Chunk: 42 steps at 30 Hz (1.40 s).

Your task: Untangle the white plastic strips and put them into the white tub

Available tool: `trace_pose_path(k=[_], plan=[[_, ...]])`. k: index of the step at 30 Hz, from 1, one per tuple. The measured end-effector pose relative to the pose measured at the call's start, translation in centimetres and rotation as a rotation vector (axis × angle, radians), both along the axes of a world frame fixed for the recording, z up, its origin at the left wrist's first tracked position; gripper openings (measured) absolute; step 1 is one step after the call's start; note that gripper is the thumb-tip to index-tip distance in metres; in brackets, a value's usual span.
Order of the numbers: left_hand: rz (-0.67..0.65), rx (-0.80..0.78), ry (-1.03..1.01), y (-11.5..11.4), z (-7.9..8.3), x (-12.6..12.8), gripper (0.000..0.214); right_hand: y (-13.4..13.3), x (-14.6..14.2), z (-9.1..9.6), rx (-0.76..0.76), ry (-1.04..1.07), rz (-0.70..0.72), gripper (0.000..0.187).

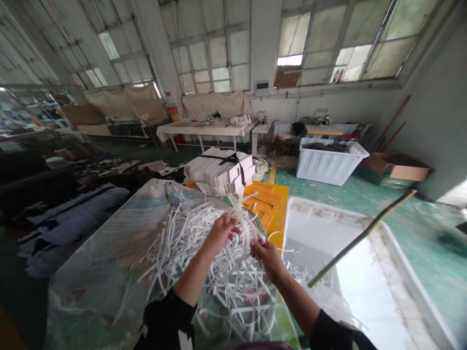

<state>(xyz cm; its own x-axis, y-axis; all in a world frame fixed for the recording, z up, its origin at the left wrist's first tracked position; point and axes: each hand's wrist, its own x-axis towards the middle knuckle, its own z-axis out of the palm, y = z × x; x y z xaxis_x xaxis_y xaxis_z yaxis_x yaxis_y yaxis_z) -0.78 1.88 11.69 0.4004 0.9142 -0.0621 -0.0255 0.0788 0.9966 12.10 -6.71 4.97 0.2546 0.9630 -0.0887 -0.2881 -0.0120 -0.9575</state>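
A tangled pile of thin white strips [189, 233] lies on a plastic-covered surface [98, 253] in front of me. Over the pile's right side, my left hand [222, 233] has its fingers curled around some of the white strips. Just to its right, my right hand [266, 253] pinches strips between thumb and fingers. A loose bunch of strips [244, 228] loops up between the two hands. Behind them sits a stack of white folded pieces [219, 167] tied with a black band.
An orange plastic pallet [268, 199] is beyond the pile. To the right stands a large white tub [397, 272] with a wooden stick [361, 236] leaning across it. Farther back are a grey-white bin [328, 163], a cardboard box [401, 167] and a long worktable [204, 129].
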Motion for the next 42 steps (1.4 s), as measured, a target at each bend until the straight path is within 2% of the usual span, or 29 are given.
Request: trace_pose_path(k=[3, 7, 12, 15, 20, 23, 26, 29, 35, 37, 39, 42], plan=[[-0.09, -0.026, 0.061, -1.7, -1.6, 0.8, 0.033, 0.6, -0.2, -0.1, 0.049, -0.041, -0.034, 0.03], [0.013, -0.015, 0.141, -2.8, -3.2, 1.3, 0.015, 0.2, -0.3, 0.1, 0.061, -0.208, -0.055, 0.034], [-0.058, -0.026, 0.194, -3.0, -2.4, 0.9, 0.02, -1.1, -0.4, 1.1, 0.008, -0.14, 0.026, 0.041], [-0.084, -0.041, 0.196, -3.2, -2.1, 0.8, 0.021, -1.4, -0.2, 1.0, -0.004, -0.143, 0.033, 0.041], [-0.117, -0.078, 0.102, -3.7, -3.2, 1.8, 0.023, -1.7, 0.7, 0.2, -0.004, -0.199, -0.131, 0.042], [-0.106, -0.057, 0.119, -4.3, -3.9, 3.1, 0.019, -2.4, 1.7, 0.6, -0.018, -0.318, -0.228, 0.038], [-0.115, -0.021, 0.154, -5.1, -3.8, 4.8, 0.014, -3.5, 2.9, 1.0, -0.04, -0.374, -0.298, 0.034], [-0.176, -0.009, 0.18, -6.0, -3.4, 6.6, 0.016, -5.0, 4.3, 1.1, -0.053, -0.248, -0.302, 0.034], [-0.303, -0.015, 0.194, -7.6, -3.7, 10.8, 0.012, -8.6, 7.6, 1.6, -0.02, 0.263, -0.286, 0.028], [-0.327, -0.013, 0.201, -8.0, -4.0, 12.3, 0.01, -9.8, 9.1, 1.7, -0.027, 0.388, -0.327, 0.025], [-0.335, -0.029, 0.193, -8.6, -4.2, 13.8, 0.01, -11.0, 10.6, 1.7, -0.042, 0.426, -0.388, 0.022], [-0.401, -0.065, 0.147, -10.2, -4.4, 16.1, 0.014, -12.5, 12.4, 1.5, -0.059, 0.306, -0.451, 0.027]])
